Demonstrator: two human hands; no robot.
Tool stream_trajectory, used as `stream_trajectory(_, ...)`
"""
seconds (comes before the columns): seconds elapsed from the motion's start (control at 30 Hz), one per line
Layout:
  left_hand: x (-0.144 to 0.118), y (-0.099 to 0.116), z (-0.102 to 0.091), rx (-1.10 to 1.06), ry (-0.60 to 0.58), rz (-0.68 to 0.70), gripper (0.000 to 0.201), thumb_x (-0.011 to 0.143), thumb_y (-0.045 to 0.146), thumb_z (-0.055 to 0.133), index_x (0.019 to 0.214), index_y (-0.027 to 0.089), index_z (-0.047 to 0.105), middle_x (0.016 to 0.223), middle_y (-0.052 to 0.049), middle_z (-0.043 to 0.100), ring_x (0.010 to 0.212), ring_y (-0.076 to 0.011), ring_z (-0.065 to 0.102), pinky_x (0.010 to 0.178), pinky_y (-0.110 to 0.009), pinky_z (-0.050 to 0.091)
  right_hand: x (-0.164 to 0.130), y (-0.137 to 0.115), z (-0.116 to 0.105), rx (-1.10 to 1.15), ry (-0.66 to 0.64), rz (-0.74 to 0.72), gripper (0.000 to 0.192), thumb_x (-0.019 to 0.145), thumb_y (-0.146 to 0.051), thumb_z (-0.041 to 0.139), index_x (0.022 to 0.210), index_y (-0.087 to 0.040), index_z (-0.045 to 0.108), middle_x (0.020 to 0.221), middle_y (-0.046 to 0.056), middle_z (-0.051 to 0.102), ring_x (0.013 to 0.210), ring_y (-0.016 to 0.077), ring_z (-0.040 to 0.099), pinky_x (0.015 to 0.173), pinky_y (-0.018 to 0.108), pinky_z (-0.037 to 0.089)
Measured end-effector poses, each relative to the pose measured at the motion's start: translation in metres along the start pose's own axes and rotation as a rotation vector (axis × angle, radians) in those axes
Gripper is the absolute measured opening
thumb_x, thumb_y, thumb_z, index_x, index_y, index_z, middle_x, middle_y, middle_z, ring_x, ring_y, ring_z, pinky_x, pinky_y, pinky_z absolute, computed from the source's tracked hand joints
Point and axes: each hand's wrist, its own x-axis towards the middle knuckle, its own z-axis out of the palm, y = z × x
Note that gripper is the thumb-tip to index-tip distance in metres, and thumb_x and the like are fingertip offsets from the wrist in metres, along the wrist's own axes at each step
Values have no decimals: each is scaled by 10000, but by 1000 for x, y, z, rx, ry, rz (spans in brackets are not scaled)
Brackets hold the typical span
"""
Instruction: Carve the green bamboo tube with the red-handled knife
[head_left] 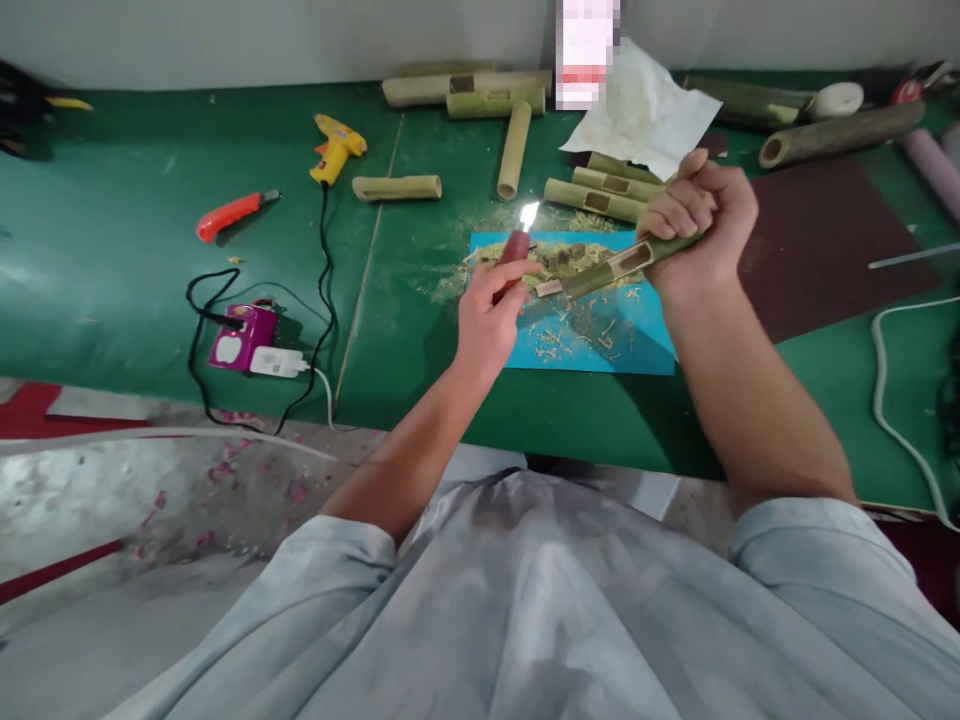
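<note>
My left hand [486,315] is closed around the reddish handle of a knife [515,248], whose short bright blade points away from me. In my right hand [705,230] I grip a green bamboo tube [596,280] with a rectangular opening cut in its side. The tube slants down to the left, its lower end close to my left hand. Below both hands lies a blue sheet [600,350], strewn with bamboo shavings and chips [577,262].
Several cut bamboo tubes [499,103] lie along the back. To the left are a yellow glue gun [339,150], an orange utility knife [232,213] and a purple power block [244,338] with cords. White paper [649,110] and a brown sheet [825,240] lie to the right.
</note>
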Motion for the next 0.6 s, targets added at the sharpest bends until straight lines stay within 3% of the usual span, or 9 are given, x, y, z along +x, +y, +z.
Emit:
stream_trajectory(0.13, 8, 11, 12, 11, -69, -40, 479, 1014, 660, 620, 1114, 230, 803, 1099, -87, 734, 919, -180, 723, 841, -339, 657, 3, 19, -12, 119, -43, -59, 165, 677, -409, 752, 793, -383, 637, 500, -101, 136, 531, 184, 211, 570, 356, 325)
stream_trajectory(0.27, 7, 27, 21, -34, -27, -37, 427, 865, 625, 834, 1053, 243, 809, 1093, -62, 735, 983, -193, 718, 956, -378, 634, 4, 28, -20, 92, -67, -106, 156, 722, -481, 752, 792, -382, 655, 493, -83, 223, 531, 199, 373, 571, 358, 398)
stream_trajectory(0.37, 8, 30, 23, -69, 14, -21, 367, 839, 566, 875, 1004, 244, 812, 1048, -47, 726, 982, -192, 710, 962, -370, 613, 5, 33, -21, 39, 45, -107, 225, 742, -560, 727, 799, -357, 647, 532, -59, 286, 611, 225, 481, 632, 392, 467)
stream_trajectory(0.47, 10, 24, 20, -86, 38, -2, 374, 860, 592, 847, 999, 247, 808, 1061, -51, 708, 1003, -200, 702, 964, -374, 601, 7, 36, -17, -81, 155, -67, 318, 815, -625, 637, 912, -323, 660, 629, -9, 443, 798, 262, 600, 758, 435, 527)
stream_trajectory(0.6, 11, 16, 9, -9, 82, 131, 422, 893, 637, 798, 1093, 265, 796, 1132, -60, 671, 996, -189, 691, 925, -363, 613, 4, 36, -7, -433, 321, -107, 502, 983, -721, 420, 1093, -284, 641, 967, 102, 690, 1079, 309, 633, 890, 515, 555)
